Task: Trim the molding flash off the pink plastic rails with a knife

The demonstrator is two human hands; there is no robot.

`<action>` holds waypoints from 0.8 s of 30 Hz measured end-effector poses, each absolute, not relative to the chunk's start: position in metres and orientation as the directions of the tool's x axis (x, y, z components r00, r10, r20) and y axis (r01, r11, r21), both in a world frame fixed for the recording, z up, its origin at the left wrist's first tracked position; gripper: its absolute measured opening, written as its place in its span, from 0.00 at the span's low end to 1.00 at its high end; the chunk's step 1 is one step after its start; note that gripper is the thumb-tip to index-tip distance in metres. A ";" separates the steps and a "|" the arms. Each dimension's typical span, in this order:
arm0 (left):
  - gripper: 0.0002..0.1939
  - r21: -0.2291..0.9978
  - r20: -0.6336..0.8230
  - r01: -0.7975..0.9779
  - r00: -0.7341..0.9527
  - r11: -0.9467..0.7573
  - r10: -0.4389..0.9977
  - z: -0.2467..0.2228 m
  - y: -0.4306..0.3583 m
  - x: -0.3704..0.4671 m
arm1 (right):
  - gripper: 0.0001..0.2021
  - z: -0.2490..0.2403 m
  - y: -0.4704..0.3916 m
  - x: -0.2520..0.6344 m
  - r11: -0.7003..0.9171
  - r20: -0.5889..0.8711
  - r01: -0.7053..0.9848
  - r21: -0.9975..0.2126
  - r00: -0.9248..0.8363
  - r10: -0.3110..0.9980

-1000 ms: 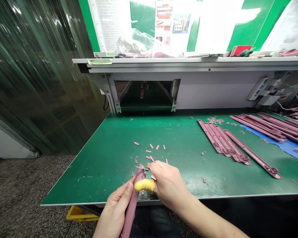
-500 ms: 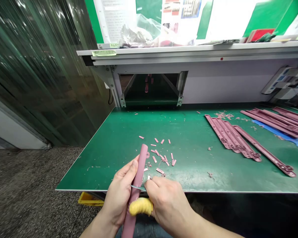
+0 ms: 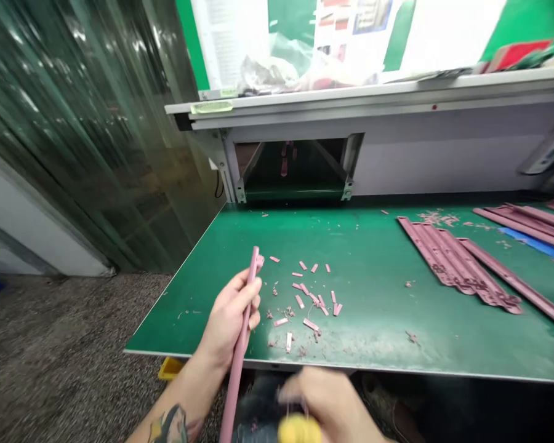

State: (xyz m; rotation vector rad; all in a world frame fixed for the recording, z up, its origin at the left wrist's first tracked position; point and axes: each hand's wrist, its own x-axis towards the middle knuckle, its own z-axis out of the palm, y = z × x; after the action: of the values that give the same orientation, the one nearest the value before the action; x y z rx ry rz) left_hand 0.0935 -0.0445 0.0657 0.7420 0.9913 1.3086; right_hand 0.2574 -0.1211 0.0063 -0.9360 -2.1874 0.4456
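A long, narrow pink plastic strip (image 3: 236,363) slants up from the bottom edge, a small round tab at its upper end. My left hand (image 3: 231,311) is closed around its upper part, thumb on top. Below the table's front edge, my right hand (image 3: 325,394) is curled and smeared by motion, apart from the strip. A yellow finger cover (image 3: 299,427) is on one of its digits. The thin blade in this hand is barely visible in the blur. Small cut pink pieces (image 3: 311,323) and shavings lie scattered on the green table (image 3: 369,332) beyond my hands.
Several pink strips (image 3: 447,258) lie side by side on the right. More pink strips (image 3: 530,224) rest near a blue sheet (image 3: 535,243). A conveyor opening (image 3: 300,184) is at the back, beneath a shelf (image 3: 332,98). A yellow bin (image 3: 170,368) shows below the table's left front.
My right hand has pulled away from the strip, down and to the right, taking the blade off it. My left hand has shifted slightly left and turned the strip more edge-on. The view has swung left.
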 end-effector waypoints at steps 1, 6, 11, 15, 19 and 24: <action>0.16 0.896 -0.196 -0.410 -0.013 0.174 0.981 0.061 -0.052 0.095 | 0.34 0.014 -0.104 0.262 0.646 0.483 0.501 -0.576 -0.430 0.763; 0.30 0.880 -0.328 -0.336 0.084 0.337 0.941 0.043 -0.082 0.109 | 0.34 0.045 -0.045 0.276 0.555 0.501 0.621 -0.554 -0.283 0.818; 0.23 0.794 -0.333 -0.516 0.075 0.322 0.940 0.041 -0.092 0.118 | 0.33 0.055 -0.040 0.275 0.522 0.422 0.778 -0.349 -0.367 0.829; 0.17 0.746 -0.304 -0.599 0.085 0.293 0.949 0.041 -0.090 0.119 | 0.33 0.054 -0.046 0.276 0.521 0.438 0.806 -0.282 -0.375 0.817; 0.15 0.774 -0.267 -0.578 0.075 0.260 0.961 0.046 -0.086 0.120 | 0.31 0.049 -0.057 0.272 0.560 0.470 0.785 -0.266 -0.402 0.786; 0.14 0.815 -0.223 -0.543 0.030 0.203 0.974 0.054 -0.070 0.120 | 0.29 0.039 -0.089 0.256 0.659 0.489 0.691 -0.297 -0.482 0.727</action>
State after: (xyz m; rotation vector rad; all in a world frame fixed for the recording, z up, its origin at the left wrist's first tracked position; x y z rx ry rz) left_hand 0.1199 -0.0701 0.0537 0.6100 0.9022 1.2887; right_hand 0.2560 -0.0888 0.0386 -1.0948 -2.2855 0.0788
